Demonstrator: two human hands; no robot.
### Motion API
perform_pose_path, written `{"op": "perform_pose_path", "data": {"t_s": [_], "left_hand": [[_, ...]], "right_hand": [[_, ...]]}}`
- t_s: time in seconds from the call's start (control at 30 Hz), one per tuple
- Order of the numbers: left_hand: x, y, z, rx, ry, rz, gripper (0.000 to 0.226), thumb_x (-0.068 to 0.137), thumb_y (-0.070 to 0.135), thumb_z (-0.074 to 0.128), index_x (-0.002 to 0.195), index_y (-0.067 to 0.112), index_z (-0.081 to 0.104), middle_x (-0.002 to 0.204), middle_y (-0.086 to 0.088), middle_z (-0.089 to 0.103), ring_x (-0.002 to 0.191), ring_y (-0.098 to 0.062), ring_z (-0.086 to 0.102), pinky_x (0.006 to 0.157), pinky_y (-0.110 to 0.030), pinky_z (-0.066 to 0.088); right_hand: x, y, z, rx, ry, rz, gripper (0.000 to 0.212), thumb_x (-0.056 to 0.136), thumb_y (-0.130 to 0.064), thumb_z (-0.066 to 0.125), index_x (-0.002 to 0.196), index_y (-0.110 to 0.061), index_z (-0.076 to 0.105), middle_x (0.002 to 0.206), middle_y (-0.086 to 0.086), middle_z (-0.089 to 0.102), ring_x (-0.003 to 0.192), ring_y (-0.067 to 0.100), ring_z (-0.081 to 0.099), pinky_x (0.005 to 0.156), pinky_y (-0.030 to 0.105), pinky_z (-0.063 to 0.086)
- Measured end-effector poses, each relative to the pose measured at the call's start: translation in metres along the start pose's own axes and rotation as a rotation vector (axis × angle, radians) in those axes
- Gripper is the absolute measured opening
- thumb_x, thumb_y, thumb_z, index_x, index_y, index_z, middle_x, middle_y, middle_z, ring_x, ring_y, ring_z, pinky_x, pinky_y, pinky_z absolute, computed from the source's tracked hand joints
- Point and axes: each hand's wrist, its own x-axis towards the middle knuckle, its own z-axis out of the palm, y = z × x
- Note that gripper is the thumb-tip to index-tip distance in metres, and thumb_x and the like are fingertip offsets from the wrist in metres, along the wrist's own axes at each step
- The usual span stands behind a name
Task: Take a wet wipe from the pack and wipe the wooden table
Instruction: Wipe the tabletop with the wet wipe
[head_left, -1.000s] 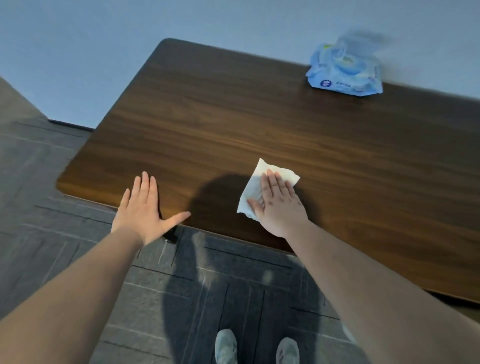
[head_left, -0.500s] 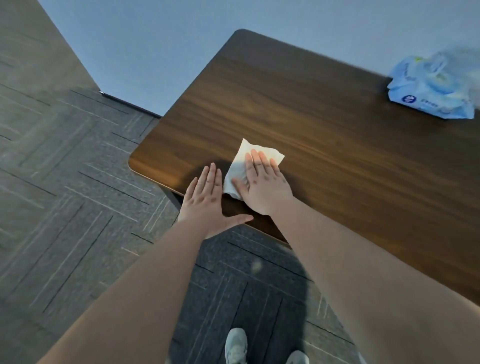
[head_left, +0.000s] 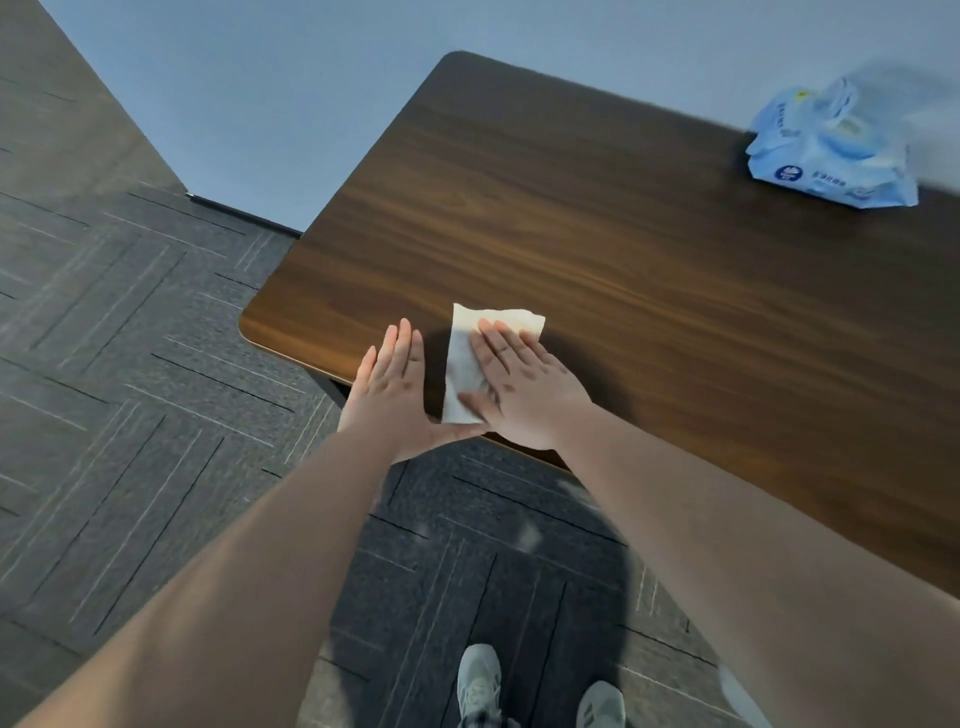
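A white wet wipe (head_left: 464, 358) lies flat on the dark wooden table (head_left: 597, 223) near its front edge, close to the front left corner. My right hand (head_left: 524, 387) presses palm-down on the wipe, fingers together and covering its right half. My left hand (head_left: 394, 387) rests flat on the table edge just left of the wipe, fingers stretched out, its thumb reaching under the wipe's near end. The blue pack of wet wipes (head_left: 831, 156) sits at the table's far right, by the wall, its lid up.
The table stands against a pale blue wall (head_left: 260, 104). Grey patterned carpet (head_left: 130, 389) covers the floor left of and in front of the table. My two grey shoes (head_left: 540, 686) show at the bottom.
My right hand has slid the wipe leftward along the front edge toward the table's left corner, ending beside my left hand. The camera view has turned left.
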Motion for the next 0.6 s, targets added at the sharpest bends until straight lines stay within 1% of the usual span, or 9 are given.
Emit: {"op": "perform_pose_path", "data": {"t_s": [0.07, 0.23, 0.4, 0.5, 0.6], "left_hand": [[-0.002, 0.006, -0.001, 0.046, -0.001, 0.043, 0.13, 0.056, 0.094, 0.017, 0.146, 0.006, -0.018, 0.157, -0.01, -0.02, 0.144, -0.021, -0.02, 0.117, -0.041, -0.006], [-0.004, 0.051, 0.002, 0.136, -0.037, 0.179, 0.127, 0.061, 0.093, 0.016, 0.146, 0.006, -0.02, 0.156, -0.008, -0.025, 0.142, -0.02, -0.023, 0.113, -0.038, -0.012], [0.006, 0.12, 0.0, 0.177, -0.049, 0.307, 0.12, 0.064, 0.09, 0.014, 0.144, 0.008, -0.023, 0.156, -0.006, -0.026, 0.142, -0.018, -0.025, 0.116, -0.04, -0.01], [0.013, 0.168, 0.0, 0.205, -0.057, 0.397, 0.114, 0.068, 0.088, 0.012, 0.143, 0.01, -0.024, 0.155, -0.004, -0.027, 0.14, -0.017, -0.027, 0.117, -0.04, -0.009], [0.019, 0.22, 0.003, 0.216, -0.072, 0.483, 0.111, 0.07, 0.087, 0.012, 0.144, 0.012, -0.023, 0.155, -0.003, -0.027, 0.14, -0.015, -0.027, 0.117, -0.039, -0.01]], "right_hand": [[-0.016, 0.011, 0.004, 0.0, -0.003, 0.025, 0.079, 0.09, -0.066, 0.003, 0.149, -0.017, -0.015, 0.159, 0.002, -0.017, 0.144, 0.016, -0.018, 0.118, 0.037, -0.008], [-0.07, 0.053, 0.018, 0.007, 0.004, 0.142, 0.081, 0.087, -0.067, -0.001, 0.148, -0.017, -0.017, 0.158, 0.001, -0.019, 0.144, 0.016, -0.019, 0.119, 0.037, -0.007], [-0.141, 0.111, 0.029, 0.041, 0.008, 0.301, 0.083, 0.082, -0.068, -0.006, 0.148, -0.017, -0.019, 0.157, 0.001, -0.022, 0.141, 0.014, -0.023, 0.117, 0.034, -0.011], [-0.186, 0.148, 0.039, 0.058, 0.029, 0.411, 0.087, 0.078, -0.069, -0.012, 0.147, -0.017, -0.019, 0.158, 0.002, -0.019, 0.137, 0.011, -0.025, 0.115, 0.032, -0.013], [-0.229, 0.183, 0.047, 0.093, 0.021, 0.514, 0.082, 0.082, -0.068, -0.005, 0.146, -0.017, -0.021, 0.158, 0.003, -0.019, 0.134, 0.01, -0.026, 0.114, 0.032, -0.013]]}}
